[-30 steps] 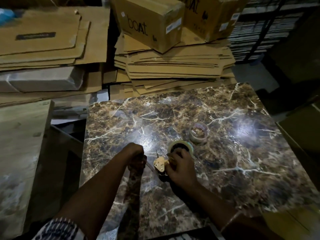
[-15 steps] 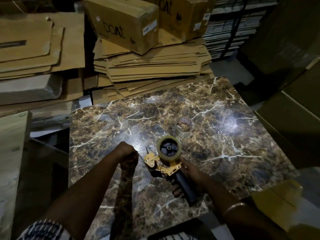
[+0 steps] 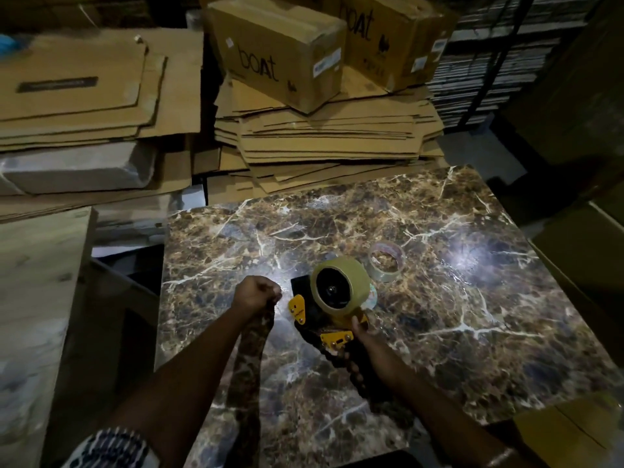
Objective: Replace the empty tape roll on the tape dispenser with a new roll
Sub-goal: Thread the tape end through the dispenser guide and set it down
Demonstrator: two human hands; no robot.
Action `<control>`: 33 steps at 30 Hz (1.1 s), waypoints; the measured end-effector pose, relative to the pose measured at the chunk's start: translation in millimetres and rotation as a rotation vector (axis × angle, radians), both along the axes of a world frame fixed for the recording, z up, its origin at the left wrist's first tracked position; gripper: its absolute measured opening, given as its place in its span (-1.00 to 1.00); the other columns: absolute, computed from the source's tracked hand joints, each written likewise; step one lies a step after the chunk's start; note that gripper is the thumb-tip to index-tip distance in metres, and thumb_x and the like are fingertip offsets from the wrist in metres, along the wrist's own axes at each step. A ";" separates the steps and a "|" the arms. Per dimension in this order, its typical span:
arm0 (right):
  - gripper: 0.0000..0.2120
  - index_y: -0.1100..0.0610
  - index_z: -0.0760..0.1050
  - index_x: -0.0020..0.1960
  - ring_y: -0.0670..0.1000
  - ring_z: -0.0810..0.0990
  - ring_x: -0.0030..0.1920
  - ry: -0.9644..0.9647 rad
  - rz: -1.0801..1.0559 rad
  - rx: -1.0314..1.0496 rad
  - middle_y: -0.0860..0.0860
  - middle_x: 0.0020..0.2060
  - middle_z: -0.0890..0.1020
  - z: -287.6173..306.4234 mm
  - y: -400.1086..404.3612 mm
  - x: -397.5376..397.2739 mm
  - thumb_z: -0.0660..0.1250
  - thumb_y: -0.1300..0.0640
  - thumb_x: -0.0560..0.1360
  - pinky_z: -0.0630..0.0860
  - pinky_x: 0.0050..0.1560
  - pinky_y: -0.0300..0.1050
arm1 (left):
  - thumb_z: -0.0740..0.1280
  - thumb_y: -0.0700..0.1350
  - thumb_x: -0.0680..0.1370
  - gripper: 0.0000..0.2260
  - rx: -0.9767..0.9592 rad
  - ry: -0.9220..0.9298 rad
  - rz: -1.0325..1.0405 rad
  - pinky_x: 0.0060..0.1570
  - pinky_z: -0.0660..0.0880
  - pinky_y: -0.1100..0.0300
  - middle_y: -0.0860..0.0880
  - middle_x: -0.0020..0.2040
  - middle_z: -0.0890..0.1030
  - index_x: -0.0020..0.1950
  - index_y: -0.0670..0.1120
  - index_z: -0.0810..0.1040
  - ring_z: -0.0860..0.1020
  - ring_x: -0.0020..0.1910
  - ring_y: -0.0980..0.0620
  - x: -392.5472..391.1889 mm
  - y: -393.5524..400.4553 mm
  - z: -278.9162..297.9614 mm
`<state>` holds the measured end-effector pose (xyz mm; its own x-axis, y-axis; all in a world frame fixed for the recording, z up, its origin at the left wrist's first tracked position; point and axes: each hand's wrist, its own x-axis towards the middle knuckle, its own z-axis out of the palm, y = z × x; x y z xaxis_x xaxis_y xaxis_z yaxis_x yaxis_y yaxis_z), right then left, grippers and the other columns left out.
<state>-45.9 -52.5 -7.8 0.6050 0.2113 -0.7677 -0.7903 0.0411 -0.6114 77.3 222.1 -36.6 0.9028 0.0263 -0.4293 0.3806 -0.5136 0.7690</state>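
A yellow and black tape dispenser (image 3: 332, 336) is lifted over the marble table (image 3: 439, 315). A full brown tape roll (image 3: 339, 287) sits on its hub. My right hand (image 3: 354, 342) grips the dispenser's black handle from below. My left hand (image 3: 258, 293) is a closed fist to the left of the dispenser, knuckles near the table; whether it pinches a tape end I cannot tell. The empty, nearly clear tape roll (image 3: 386, 261) lies flat on the table just behind and right of the dispenser.
Flattened cardboard stacks (image 3: 324, 143) and two sealed boxes (image 3: 280, 52) stand behind the table. More cardboard (image 3: 84, 96) lies at the left, with a pale board (image 3: 37, 298) beside the table. Dark boxes (image 3: 580, 251) line the right edge.
My right hand has moved from the roll to the handle and raised the dispenser, turning the roll's face upward. My left fist has stayed in place. The camera view has shifted.
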 end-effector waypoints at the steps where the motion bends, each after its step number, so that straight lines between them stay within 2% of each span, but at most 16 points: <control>1: -0.18 0.28 0.52 -0.22 0.10 0.37 -0.51 -0.056 -0.005 -0.022 0.21 -0.44 0.45 3.5 6.0 4.3 0.27 -0.56 0.32 0.29 -0.40 -0.09 | 0.50 -0.28 0.45 -0.80 0.027 -0.025 0.000 -0.27 0.52 0.38 0.06 -0.35 0.67 -0.32 -0.04 0.67 0.62 -0.34 0.18 1.9 3.1 2.2; 3: -0.11 0.37 0.56 -0.15 0.15 0.49 -0.46 -0.151 -0.004 -0.093 0.32 -0.37 0.56 4.0 18.6 12.7 0.26 -0.54 0.33 0.41 -0.35 -0.06 | 0.53 -0.29 0.42 -0.79 0.062 -0.056 0.011 -0.24 0.50 0.42 0.09 -0.33 0.66 -0.32 0.00 0.67 0.62 -0.28 0.19 7.1 9.1 3.7; 5: -0.14 0.32 0.56 -0.25 0.12 0.48 -0.52 -0.203 0.000 -0.129 0.24 -0.44 0.55 6.7 33.4 17.9 0.27 -0.57 0.29 0.41 -0.40 -0.09 | 0.49 -0.31 0.44 -0.84 0.109 -0.089 0.018 -0.26 0.44 0.53 -0.01 -0.30 0.68 -0.28 -0.09 0.70 0.60 -0.28 0.14 13.8 13.6 4.7; 7: -0.30 0.17 0.45 -0.37 0.05 0.38 -0.58 -0.221 0.016 -0.117 0.10 -0.53 0.45 11.0 47.1 19.5 0.29 -0.52 0.33 0.31 -0.44 -0.16 | 0.41 -0.31 0.49 -0.88 0.183 -0.136 0.002 -0.28 0.38 0.58 -0.10 -0.24 0.71 -0.20 -0.18 0.71 0.60 -0.28 0.09 21.0 17.8 5.4; 9: -0.47 0.10 0.43 -0.38 -0.04 0.36 -0.61 -0.265 0.005 -0.078 0.00 -0.57 0.42 16.4 60.1 19.7 0.27 -0.32 0.50 0.30 -0.48 -0.25 | 0.39 -0.24 0.51 -0.89 0.271 -0.185 -0.027 -0.21 0.42 0.38 -0.10 -0.17 0.74 -0.14 -0.15 0.72 0.65 -0.19 -0.01 27.0 24.0 2.5; 11: -0.54 0.03 0.50 -0.42 -0.04 0.29 -0.62 -0.275 -0.027 -0.056 0.02 -0.57 0.37 16.7 69.7 19.8 0.25 -0.15 0.58 0.33 -0.55 -0.31 | 0.42 -0.19 0.51 -0.91 0.341 -0.239 -0.078 -0.12 0.46 0.20 -0.12 -0.04 0.71 -0.04 -0.11 0.72 0.65 -0.08 -0.10 31.6 29.7 -2.8; 14: -0.50 -0.03 0.54 -0.51 -0.02 0.23 -0.57 -0.261 -0.031 -0.101 0.03 -0.58 0.34 14.1 78.1 20.0 0.27 -0.21 0.54 0.21 -0.50 -0.26 | 0.46 -0.11 0.45 -0.79 0.398 -0.242 -0.038 -0.10 0.53 0.06 -0.09 0.05 0.53 0.07 -0.01 0.60 0.57 -0.10 -0.10 30.9 35.6 -9.2; 17: -0.49 -0.02 0.49 -0.45 0.00 0.29 -0.57 -0.234 0.029 -0.158 0.04 -0.55 0.35 2.1 78.9 18.7 0.26 -0.35 0.50 0.19 -0.42 -0.16 | 0.37 0.04 0.52 -0.89 0.424 -0.363 -0.070 -0.24 0.43 0.09 0.05 -0.07 0.42 0.00 0.11 0.47 0.49 -0.20 0.00 14.7 38.3 -14.0; 19: -0.53 -0.04 0.51 -0.38 -0.03 0.36 -0.54 -0.233 0.072 -0.211 -0.04 -0.54 0.44 2.7 79.6 18.7 0.25 -0.36 0.51 0.25 -0.38 -0.17 | 0.29 0.09 0.57 -0.90 0.382 -0.450 -0.070 -0.26 0.39 0.11 0.07 -0.12 0.41 -0.02 0.11 0.54 0.47 -0.21 0.06 3.2 40.2 -20.1; 21: -0.57 -0.04 0.54 -0.33 -0.05 0.43 -0.50 -0.227 0.107 -0.234 -0.08 -0.51 0.52 6.4 80.9 20.7 0.26 -0.34 0.51 0.32 -0.34 -0.16 | 0.28 0.09 0.58 -0.83 0.359 -0.515 -0.036 -0.30 0.35 0.16 0.09 -0.13 0.42 0.06 0.14 0.65 0.46 -0.22 0.10 -2.7 41.7 -26.7; 23: -0.58 0.05 0.57 -0.25 0.00 0.44 -0.45 -0.165 0.099 -0.168 0.03 -0.42 0.53 11.5 82.7 23.6 0.34 -0.32 0.44 0.35 -0.38 -0.17 | 0.29 0.14 0.59 -0.77 0.394 -0.580 -0.071 -0.34 0.34 0.18 0.10 -0.13 0.42 0.13 0.15 0.69 0.47 -0.23 0.08 -5.3 43.3 -31.2; 26: -0.45 0.22 0.58 -0.13 0.06 0.42 -0.45 -0.070 0.057 -0.054 0.15 -0.35 0.50 14.8 85.7 27.5 0.41 -0.32 0.39 0.32 -0.45 -0.20 | 0.29 0.19 0.58 -0.74 0.442 -0.618 -0.123 -0.36 0.36 0.17 0.08 -0.11 0.41 0.14 0.15 0.69 0.46 -0.24 0.04 -5.2 48.4 -35.5; 28: -0.36 0.20 0.53 -0.26 0.06 0.36 -0.51 -0.069 0.078 -0.097 0.15 -0.42 0.43 14.4 85.0 28.5 0.39 -0.43 0.35 0.28 -0.45 -0.19 | 0.26 0.21 0.58 -0.71 0.485 -0.619 -0.132 -0.38 0.33 0.17 0.07 -0.11 0.40 0.12 0.14 0.70 0.45 -0.24 0.03 -3.5 48.7 -38.8; 30: -0.25 0.16 0.47 -0.36 0.05 0.29 -0.54 -0.049 0.080 -0.140 0.11 -0.48 0.37 16.0 85.3 28.9 0.27 -0.59 0.28 0.23 -0.45 -0.18 | 0.25 0.21 0.59 -0.71 0.530 -0.620 -0.132 -0.39 0.29 0.17 0.06 -0.11 0.40 0.10 0.14 0.71 0.44 -0.25 0.02 -1.9 47.7 -40.6; 31: -0.16 0.18 0.49 -0.34 0.06 0.29 -0.54 -0.047 0.092 -0.181 0.12 -0.49 0.38 15.2 85.9 29.2 0.17 -0.66 0.25 0.23 -0.45 -0.16 | 0.26 0.20 0.59 -0.72 0.545 -0.623 -0.134 -0.39 0.28 0.16 0.06 -0.11 0.41 0.09 0.14 0.71 0.44 -0.25 0.01 -1.8 47.9 -40.9; 33: 0.03 0.26 0.55 -0.24 0.11 0.45 -0.49 -0.101 0.147 -0.313 0.20 -0.43 0.54 14.5 88.2 30.5 -0.03 -0.74 0.21 0.35 -0.37 -0.08 | 0.27 0.17 0.59 -0.74 0.572 -0.619 -0.147 -0.39 0.28 0.17 0.05 -0.10 0.43 0.08 0.15 0.71 0.46 -0.24 0.01 -1.5 49.4 -41.6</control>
